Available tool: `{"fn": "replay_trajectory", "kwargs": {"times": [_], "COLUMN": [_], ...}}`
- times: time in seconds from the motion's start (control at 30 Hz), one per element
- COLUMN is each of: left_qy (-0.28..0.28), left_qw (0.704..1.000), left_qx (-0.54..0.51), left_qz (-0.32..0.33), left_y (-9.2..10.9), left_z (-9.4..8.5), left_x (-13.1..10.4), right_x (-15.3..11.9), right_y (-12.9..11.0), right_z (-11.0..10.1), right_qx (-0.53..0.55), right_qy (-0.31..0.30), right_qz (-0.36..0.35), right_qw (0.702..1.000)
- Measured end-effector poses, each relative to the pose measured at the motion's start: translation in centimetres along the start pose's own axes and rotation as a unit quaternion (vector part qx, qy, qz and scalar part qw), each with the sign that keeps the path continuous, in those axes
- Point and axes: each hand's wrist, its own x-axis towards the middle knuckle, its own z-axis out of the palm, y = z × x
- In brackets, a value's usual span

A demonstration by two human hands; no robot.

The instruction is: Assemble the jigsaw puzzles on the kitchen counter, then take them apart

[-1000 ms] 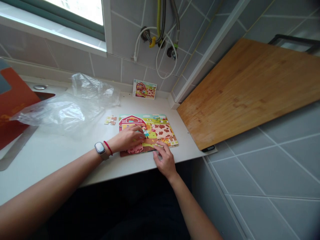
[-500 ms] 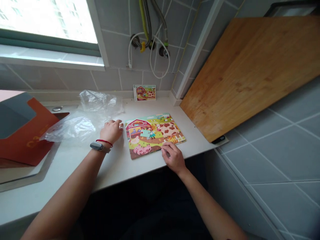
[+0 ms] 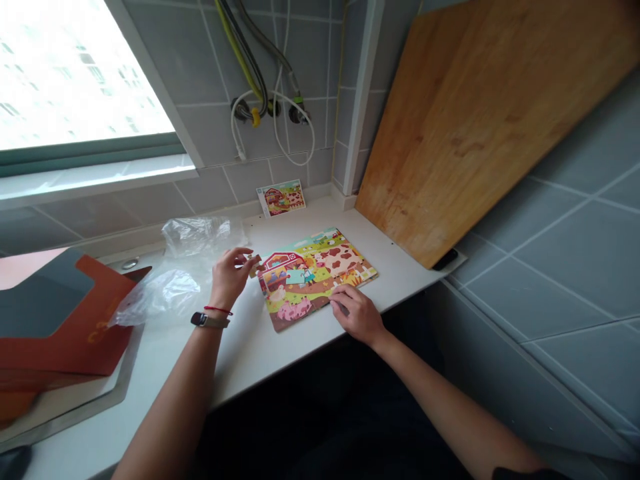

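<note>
A farm-scene jigsaw puzzle (image 3: 320,273) with a red barn, a cow and pigs lies flat on the white counter (image 3: 250,353). A pale turquoise patch (image 3: 296,277) stands out near its middle. Just off the puzzle's left edge, my left hand (image 3: 231,277) pinches a small puzzle piece (image 3: 255,265), partly brown, between thumb and finger. My right hand (image 3: 357,315) has its fingers curled at the puzzle's near edge, closed on that edge. The palm side of the right hand is hidden.
A picture card (image 3: 281,199) of the same scene leans against the back wall. Crumpled clear plastic bags (image 3: 175,287) lie left of my left hand, beside an orange-red box (image 3: 107,340). A large wooden board (image 3: 450,133) leans at the right.
My left hand has lifted from the counter by the puzzle's left edge, and a puzzle piece now shows in its fingers. My right hand stays at the near edge. The camera view has tilted.
</note>
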Motion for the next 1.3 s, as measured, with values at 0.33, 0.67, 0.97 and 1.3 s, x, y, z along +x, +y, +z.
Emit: {"fn": "replay_trajectory", "kwargs": {"times": [0.33, 0.67, 0.97, 1.3], "left_qy": [-0.144, -0.211, -0.154, -0.193], "left_qw": [0.973, 0.959, 0.951, 0.937], "left_qx": [-0.176, -0.176, -0.068, -0.023], "left_qz": [0.047, 0.063, 0.257, 0.289], "left_y": [4.5, 4.9, 4.5, 4.4], "left_z": [7.2, 8.8, 7.8, 7.8], "left_x": [-6.2, -8.6, -7.3, -7.5], "right_x": [0.2, 0.6, 2.5, 3.7], "right_y": [0.2, 0.2, 5.5, 8.6], "right_z": [-1.6, -1.5, -4.3, -4.6], "right_qx": [0.065, 0.222, 0.208, 0.072], "right_qy": [-0.099, -0.062, 0.022, -0.025], "right_qz": [-0.063, 0.065, 0.179, 0.152], "right_qw": [0.991, 0.971, 0.961, 0.985]}}
